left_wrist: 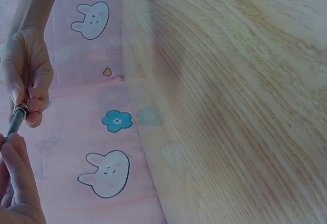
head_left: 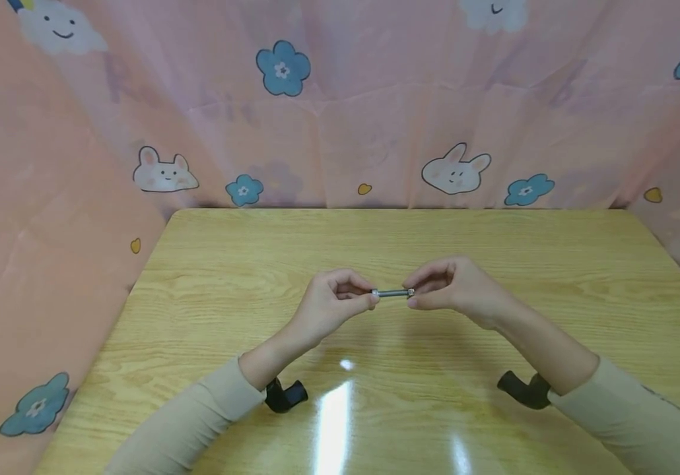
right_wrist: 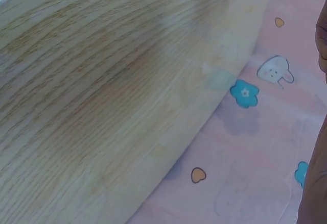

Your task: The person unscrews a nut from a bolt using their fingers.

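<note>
A metal bolt (head_left: 392, 293) is held level above the table between both hands. My left hand (head_left: 335, 300) pinches its left end between thumb and fingertips. At the other end, my right hand (head_left: 461, 290) pinches a nut (head_left: 410, 292) that sits around the shank. In the left wrist view the threaded shank of the bolt (left_wrist: 15, 123) runs from the left hand (left_wrist: 19, 183) up to the nut (left_wrist: 20, 108) in the right hand's fingers. Only a strip of the right hand (right_wrist: 314, 183) shows at the edge of the right wrist view.
A wood-grain table (head_left: 227, 264) lies below the hands. Behind it and at its sides hangs a pink curtain (head_left: 346, 132) printed with flowers, rabbits and clouds. Black wrist-worn devices (head_left: 285, 397) stick out near both sleeves.
</note>
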A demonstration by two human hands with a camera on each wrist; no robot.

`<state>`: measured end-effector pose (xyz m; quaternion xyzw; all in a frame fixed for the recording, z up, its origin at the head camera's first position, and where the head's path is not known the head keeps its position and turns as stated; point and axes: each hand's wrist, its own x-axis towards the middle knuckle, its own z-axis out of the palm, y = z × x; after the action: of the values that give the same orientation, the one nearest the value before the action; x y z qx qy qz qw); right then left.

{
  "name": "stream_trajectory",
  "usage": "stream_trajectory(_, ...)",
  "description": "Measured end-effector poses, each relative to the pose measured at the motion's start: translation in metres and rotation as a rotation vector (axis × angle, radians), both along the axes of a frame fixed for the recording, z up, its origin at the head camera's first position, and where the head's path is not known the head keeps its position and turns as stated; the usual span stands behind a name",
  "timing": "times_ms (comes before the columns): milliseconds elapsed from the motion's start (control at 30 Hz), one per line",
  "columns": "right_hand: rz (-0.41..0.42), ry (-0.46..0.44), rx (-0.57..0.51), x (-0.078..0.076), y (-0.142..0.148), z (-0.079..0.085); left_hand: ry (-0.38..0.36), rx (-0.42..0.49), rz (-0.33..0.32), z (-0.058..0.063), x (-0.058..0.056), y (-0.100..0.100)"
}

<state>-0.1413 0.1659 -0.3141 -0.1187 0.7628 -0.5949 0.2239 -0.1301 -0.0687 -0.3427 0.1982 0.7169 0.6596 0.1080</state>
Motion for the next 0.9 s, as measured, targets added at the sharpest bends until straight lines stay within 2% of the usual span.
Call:
stream_trajectory(300,0.096,-0.021,0.009,-0.0031,0.0019,0.0005,-0.001,-0.006,0.003,0.0014,0.0008,-0.0002)
stream_trajectory(567,0.008,0.003,0.020,-0.0002,0.0019,0.0013,-0.008,-0.024,0.001,0.0017,0.0015,0.0023)
stream_trajectory(667,-0.001,0.010,0.027,0.0007,0.0027,0.0020,-0.011,-0.026,0.002,0.0020,0.0013,0.0037)
stream_trajectory(900,0.090,-0.003,0.029,-0.0017,0.0067,0.0024,-0.011,-0.015,0.004,0.0035,0.0012,0.0048)
